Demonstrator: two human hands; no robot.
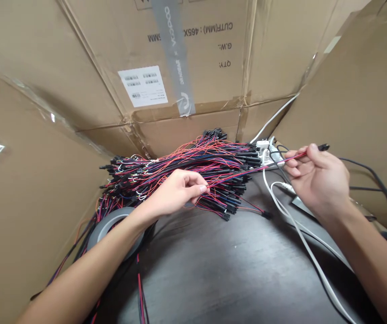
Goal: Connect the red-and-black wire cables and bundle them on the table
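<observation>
Between my two hands stretches a thin wire harness [247, 171] of red, blue and dark strands. My left hand [188, 189] pinches it with thumb and forefinger, in front of the wire pile. At the right, my right hand [318, 175] grips the other end, and a black connector [323, 147] pokes out past the thumb. Behind the left hand lies a big heap of similar wire harnesses [180, 157] with black connectors and sleeves. A grey tape roll [95, 236] sits under my left forearm, partly hidden by it.
Cardboard walls [88, 58] enclose the dark table [207, 270] at the back and both sides. A white power strip [274, 161] with plugs stands behind my right hand. White cables [301, 234] run toward the front right. More wires [140, 288] hang at the front left.
</observation>
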